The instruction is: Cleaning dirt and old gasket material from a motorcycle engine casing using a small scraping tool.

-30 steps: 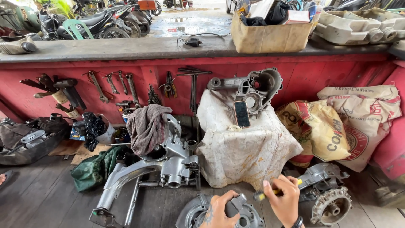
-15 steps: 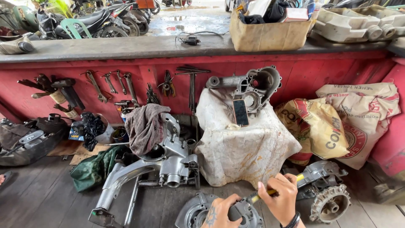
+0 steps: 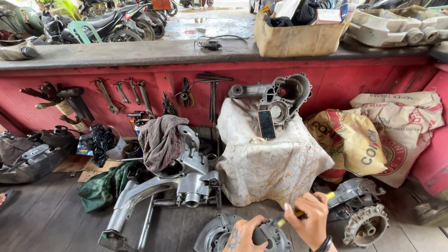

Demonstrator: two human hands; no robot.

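Observation:
My left hand [image 3: 242,234] grips a small dark metal part [image 3: 262,232] over a round grey engine cover [image 3: 212,236] at the bottom edge of the view. My right hand [image 3: 309,221] holds a yellow-handled tool [image 3: 298,213], perhaps a screwdriver, whose tip points down-left at that part. Both hands are cut off by the lower edge.
A silver engine casing [image 3: 186,179] with a brown rag [image 3: 161,140] lies left of the hands. A cloth-covered block [image 3: 273,163] carries a phone [image 3: 266,124] and another casing [image 3: 284,95]. Printed sacks [image 3: 382,135] sit right, a finned part [image 3: 366,224] nearby. Wrenches [image 3: 121,93] hang on the red wall.
My right hand has brought the yellow tool down-left onto the part in my left hand. My left hand lowered the part a little toward the round cover.

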